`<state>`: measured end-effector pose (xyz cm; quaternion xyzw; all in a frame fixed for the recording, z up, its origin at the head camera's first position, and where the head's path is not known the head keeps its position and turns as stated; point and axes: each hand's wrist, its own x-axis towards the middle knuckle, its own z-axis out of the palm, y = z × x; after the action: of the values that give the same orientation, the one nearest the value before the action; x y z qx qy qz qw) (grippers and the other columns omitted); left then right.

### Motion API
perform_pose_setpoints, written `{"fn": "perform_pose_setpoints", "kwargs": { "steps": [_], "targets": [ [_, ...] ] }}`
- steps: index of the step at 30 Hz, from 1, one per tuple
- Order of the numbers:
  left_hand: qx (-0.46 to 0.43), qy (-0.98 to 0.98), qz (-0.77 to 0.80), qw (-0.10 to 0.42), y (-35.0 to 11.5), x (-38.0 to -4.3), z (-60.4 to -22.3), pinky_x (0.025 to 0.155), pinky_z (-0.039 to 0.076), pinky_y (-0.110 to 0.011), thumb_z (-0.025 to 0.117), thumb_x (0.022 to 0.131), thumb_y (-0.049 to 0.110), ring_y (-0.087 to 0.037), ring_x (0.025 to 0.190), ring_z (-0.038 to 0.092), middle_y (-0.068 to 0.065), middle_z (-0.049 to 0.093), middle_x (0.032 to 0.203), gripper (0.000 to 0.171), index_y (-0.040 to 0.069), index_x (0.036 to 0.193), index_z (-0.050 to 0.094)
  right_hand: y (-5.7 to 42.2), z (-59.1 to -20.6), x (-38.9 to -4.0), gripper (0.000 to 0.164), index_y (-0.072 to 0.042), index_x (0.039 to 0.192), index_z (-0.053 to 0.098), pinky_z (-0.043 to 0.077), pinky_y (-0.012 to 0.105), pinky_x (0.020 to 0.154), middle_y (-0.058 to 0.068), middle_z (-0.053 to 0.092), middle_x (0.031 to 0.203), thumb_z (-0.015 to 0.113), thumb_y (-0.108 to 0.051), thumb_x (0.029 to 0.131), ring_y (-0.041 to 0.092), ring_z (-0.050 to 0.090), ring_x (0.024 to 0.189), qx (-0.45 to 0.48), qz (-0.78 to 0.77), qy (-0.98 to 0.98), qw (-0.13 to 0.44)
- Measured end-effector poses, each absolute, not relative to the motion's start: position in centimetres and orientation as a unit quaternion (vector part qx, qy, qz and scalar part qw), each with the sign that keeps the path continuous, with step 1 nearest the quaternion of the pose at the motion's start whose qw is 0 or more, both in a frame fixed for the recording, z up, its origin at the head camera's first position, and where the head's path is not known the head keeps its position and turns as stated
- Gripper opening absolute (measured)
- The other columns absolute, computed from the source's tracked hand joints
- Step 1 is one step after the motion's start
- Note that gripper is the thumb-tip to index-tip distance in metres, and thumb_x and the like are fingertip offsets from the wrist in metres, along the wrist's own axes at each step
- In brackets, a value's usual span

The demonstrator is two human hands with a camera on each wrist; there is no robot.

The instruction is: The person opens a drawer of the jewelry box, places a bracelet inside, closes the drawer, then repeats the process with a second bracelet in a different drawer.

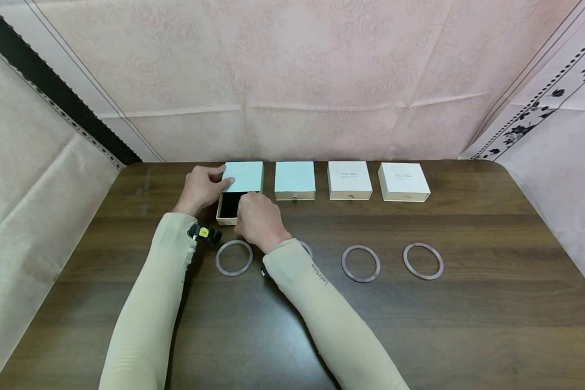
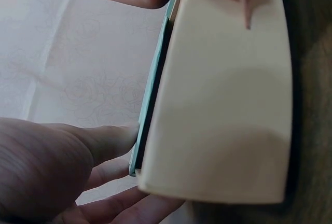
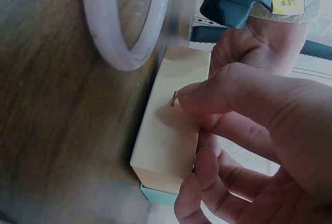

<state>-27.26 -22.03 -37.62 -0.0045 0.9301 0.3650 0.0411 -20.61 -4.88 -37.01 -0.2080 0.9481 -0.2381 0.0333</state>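
Note:
At the back left of the table, my left hand (image 1: 202, 189) grips a teal drawer-style gift box (image 1: 244, 172), its thumb on the lid edge. The box's cream drawer (image 2: 223, 105) is partly pulled out toward me and shows a black inside. My right hand (image 1: 260, 219) pinches the small pull tab (image 3: 174, 99) on the drawer front between thumb and finger. A pale lilac bangle (image 1: 218, 260) lies on the table just in front of this box. Under my right wrist a second bangle (image 1: 305, 247) is mostly hidden.
Right of the opened box stand another teal box (image 1: 294, 176) and two white ones (image 1: 349, 176), (image 1: 403, 179), all closed. Two more bangles (image 1: 363, 280), (image 1: 425, 278) lie in front of the white boxes. A pale patterned cloth (image 1: 322, 81) hangs behind the wooden table (image 1: 468, 336).

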Motion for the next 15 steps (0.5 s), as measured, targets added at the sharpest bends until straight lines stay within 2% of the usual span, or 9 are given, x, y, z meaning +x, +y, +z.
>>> {"fn": "perform_pose_setpoints", "kwargs": {
  "steps": [3,10,15],
  "targets": [
    [-0.004,0.931,0.363,0.040,-22.1,-27.3,-37.7,0.093,0.050,-0.044,0.062,0.103,0.034,-0.038,0.127,0.057,-0.021,0.060,0.140,0.056,0.013,0.152,0.048,-4.8,-37.1,-20.5,0.039,-0.019,0.053,0.065,0.050,0.025,0.055,-0.005,0.062,0.070,0.080,-0.016,0.089,0.010,0.059,0.064,-0.210,-0.241,0.947,0.029],
    [-0.004,0.933,0.358,0.043,-22.3,-27.3,-37.9,0.087,0.050,-0.040,0.062,0.103,0.036,-0.036,0.120,0.061,-0.020,0.062,0.138,0.056,0.014,0.153,0.047,-4.5,-36.9,-19.9,0.035,-0.019,0.057,0.068,0.051,0.028,0.060,-0.001,0.064,0.086,0.077,-0.016,0.091,0.012,0.059,0.075,-0.218,-0.250,0.943,0.024],
    [0.000,0.934,0.354,0.039,-22.3,-27.2,-37.8,0.077,0.047,-0.035,0.062,0.103,0.036,-0.031,0.103,0.063,-0.019,0.065,0.133,0.056,0.014,0.152,0.048,-4.4,-36.6,-19.5,0.031,-0.020,0.061,0.071,0.050,0.028,0.061,-0.002,0.063,0.091,0.075,-0.017,0.092,0.011,0.057,0.080,-0.224,-0.254,0.941,0.016]
  ]
}}
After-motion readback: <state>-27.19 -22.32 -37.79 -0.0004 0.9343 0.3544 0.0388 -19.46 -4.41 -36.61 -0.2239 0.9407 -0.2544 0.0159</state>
